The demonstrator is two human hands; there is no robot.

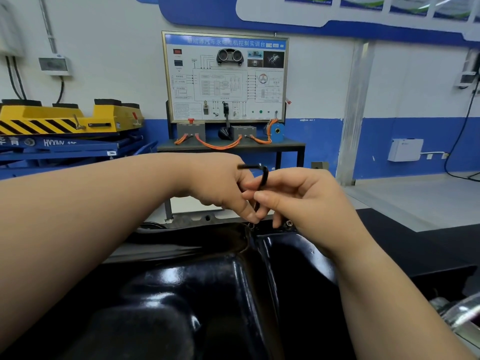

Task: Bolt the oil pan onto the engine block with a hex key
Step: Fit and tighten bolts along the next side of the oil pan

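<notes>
Viewing from the head camera only: pinching the hex key (265, 175) with both hands, left hand (220, 188) and right hand (301, 201) each curled close round the upright long arm, short arm jutting left at the top. Standing the key tip-down at the far rim of the glossy black oil pan (207, 281), just short of a grey flange (192, 219), probably the engine block. Cannot tell whether the tip sits in a bolt head; spot hidden behind the fingers. Likely risks: tip only part-seated, then camming out and rounding the socket once turned; key leaning slightly, so possibly starting the bolt cross-threaded; fingertip grip low on the shank, little leverage, easy slipping onto the pan edge. Noting a second fastener (288, 224) just beside the right fingers, possibly loose and open to being knocked off. Behind, well apart: wiring training board (225, 76) on a stand.
</notes>
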